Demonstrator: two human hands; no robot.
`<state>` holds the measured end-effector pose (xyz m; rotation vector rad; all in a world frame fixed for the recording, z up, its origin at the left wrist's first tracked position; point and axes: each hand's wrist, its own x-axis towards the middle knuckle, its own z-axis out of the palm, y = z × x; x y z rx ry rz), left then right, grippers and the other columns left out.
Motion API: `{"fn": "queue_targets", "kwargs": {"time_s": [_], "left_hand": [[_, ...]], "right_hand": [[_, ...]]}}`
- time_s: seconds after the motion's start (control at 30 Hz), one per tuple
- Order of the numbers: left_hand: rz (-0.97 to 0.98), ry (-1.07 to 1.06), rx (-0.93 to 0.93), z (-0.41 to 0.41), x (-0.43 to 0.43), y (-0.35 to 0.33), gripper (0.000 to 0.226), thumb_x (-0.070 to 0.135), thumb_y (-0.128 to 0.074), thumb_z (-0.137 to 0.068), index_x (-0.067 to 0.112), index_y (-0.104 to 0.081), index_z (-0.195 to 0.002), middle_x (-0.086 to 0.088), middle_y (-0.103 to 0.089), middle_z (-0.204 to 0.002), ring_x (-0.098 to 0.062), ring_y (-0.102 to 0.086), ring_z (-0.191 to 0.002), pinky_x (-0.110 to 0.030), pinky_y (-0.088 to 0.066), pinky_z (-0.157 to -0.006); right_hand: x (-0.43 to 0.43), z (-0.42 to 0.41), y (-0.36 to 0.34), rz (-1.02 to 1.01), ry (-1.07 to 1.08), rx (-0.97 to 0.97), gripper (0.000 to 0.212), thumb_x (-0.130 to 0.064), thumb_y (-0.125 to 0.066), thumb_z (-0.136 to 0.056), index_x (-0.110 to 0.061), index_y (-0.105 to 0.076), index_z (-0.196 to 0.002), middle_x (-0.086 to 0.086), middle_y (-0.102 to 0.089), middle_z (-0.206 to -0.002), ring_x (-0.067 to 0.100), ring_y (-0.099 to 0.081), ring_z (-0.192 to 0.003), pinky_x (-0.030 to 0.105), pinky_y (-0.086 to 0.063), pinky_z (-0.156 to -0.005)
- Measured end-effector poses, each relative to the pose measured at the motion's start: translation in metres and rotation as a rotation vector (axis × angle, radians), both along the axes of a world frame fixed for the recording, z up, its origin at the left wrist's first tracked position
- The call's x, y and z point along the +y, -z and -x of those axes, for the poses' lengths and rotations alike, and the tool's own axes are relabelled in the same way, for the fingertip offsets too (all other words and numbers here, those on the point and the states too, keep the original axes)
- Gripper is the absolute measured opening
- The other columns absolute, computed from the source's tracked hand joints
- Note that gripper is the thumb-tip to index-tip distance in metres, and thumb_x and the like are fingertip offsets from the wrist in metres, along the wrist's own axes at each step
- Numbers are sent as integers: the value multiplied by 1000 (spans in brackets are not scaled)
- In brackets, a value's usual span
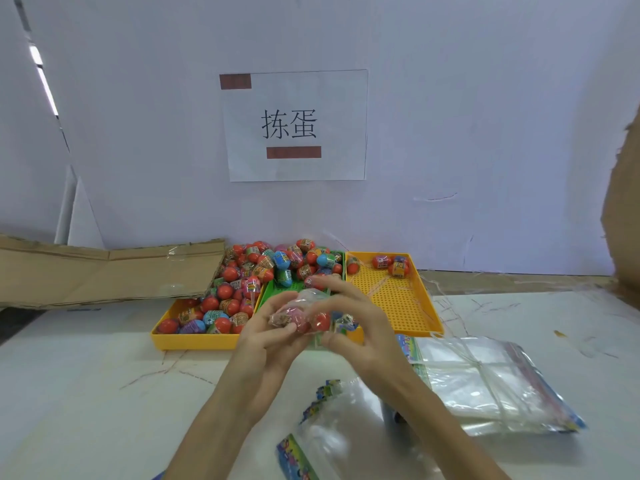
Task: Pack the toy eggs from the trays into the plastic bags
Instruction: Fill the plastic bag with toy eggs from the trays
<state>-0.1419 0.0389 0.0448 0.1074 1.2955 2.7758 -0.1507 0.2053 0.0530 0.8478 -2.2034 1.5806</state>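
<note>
Both my left hand (pixel 273 336) and right hand (pixel 349 320) grip the filled bag (pixel 304 317). I should pinch its mouth evenly, keeping eggs (pixel 320 322) from slipping out.

We saw a clear plastic bag (pixel 313 318) held up in front of the green tray (pixel 277 295), with several toy eggs (pixel 320 322) inside, red and pink among them. Left of the green tray, a yellow tray (pixel 194 341) was heaped with red, blue and green eggs (pixel 225 306); the heap spread over the green tray's far end. Right of it, another yellow tray (pixel 394 299) held a few eggs (pixel 391 265) at its far edge. A bundled stack of bags (pixel 485 382) lay near that tray's front corner.
</note>
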Motion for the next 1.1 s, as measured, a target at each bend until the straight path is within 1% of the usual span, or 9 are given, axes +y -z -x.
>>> {"fn": "queue_targets", "kwargs": {"time_s": [0.1,0.17,0.3,0.4,0.47,0.57,0.67,0.77,1.1], "left_hand": [[40,28,96,-1,-1,-1,50,-13,-59,-76,6,-65,-121,-22,-68,-124,-37,-69,-110,-39,-61,-85],[56,74,159,-2,0,0,56,-17,-60,-72,6,-63,-123,-22,-65,-131,-38,-66,-114,-41,-59,-90],[48,72,192,0,-1,1,63,-12,-54,-66,11,-64,-124,-12,-64,-137,-33,-66,-115,-36,-59,-89],[59,20,197,0,-4,0,65,-4,-59,-71,11,-56,-134,-7,-64,-137,-30,-64,-122,-39,-59,-90],[210,-45,173,1,-2,0,60,11,-70,-76,16,-57,-135,-5,-67,-133,-29,-66,-119,-41,-58,-92],[420,-90,175,0,4,3,49,26,-81,-83,19,-65,-128,-10,-72,-119,-33,-69,-110,-49,-56,-95],[480,-126,215,-3,5,4,31,30,-74,-82,20,-75,-111,-16,-75,-104,-35,-71,-101,-41,-60,-87],[500,-181,233,-2,3,3,23,32,-82,-78,19,-78,-97,-13,-76,-99,-29,-72,-98,-35,-59,-82],[524,-244,289,1,2,7,22,21,-78,-77,16,-75,-97,-7,-77,-98,-20,-73,-92,-23,-57,-75]], "right_hand": [[2,3,-5,131,158,-101,36,-44,-60,-94,-35,-62,-129,-24,-54,-137,-4,-47,-131,16,-41,-102],[4,8,-4,126,228,-235,34,-52,-59,-96,-35,-62,-126,-23,-63,-121,-2,-59,-113,20,-50,-91],[6,13,-3,232,182,-409,9,-30,-71,-92,-26,-79,-88,-3,-76,-88,19,-72,-89,38,-60,-81],[7,9,-5,322,156,-385,7,-26,-80,-84,-33,-79,-88,-8,-75,-90,17,-72,-90,35,-61,-76],[7,7,-7,319,127,-349,14,-22,-82,-83,-34,-78,-89,-9,-74,-92,16,-71,-89,32,-60,-73],[7,3,-10,268,50,-298,22,-12,-81,-83,-33,-79,-90,-12,-74,-92,8,-70,-87,26,-58,-70],[6,0,-12,229,-19,-269,18,-11,-79,-86,-28,-79,-93,-8,-75,-98,11,-70,-95,29,-59,-75],[6,2,-11,211,49,-256,11,-20,-79,-86,-31,-77,-86,-8,-74,-95,10,-68,-96,34,-57,-85],[4,6,-7,184,118,-153,24,-11,-76,-87,-33,-76,-80,-12,-73,-82,7,-68,-83,18,-53,-73]]}}
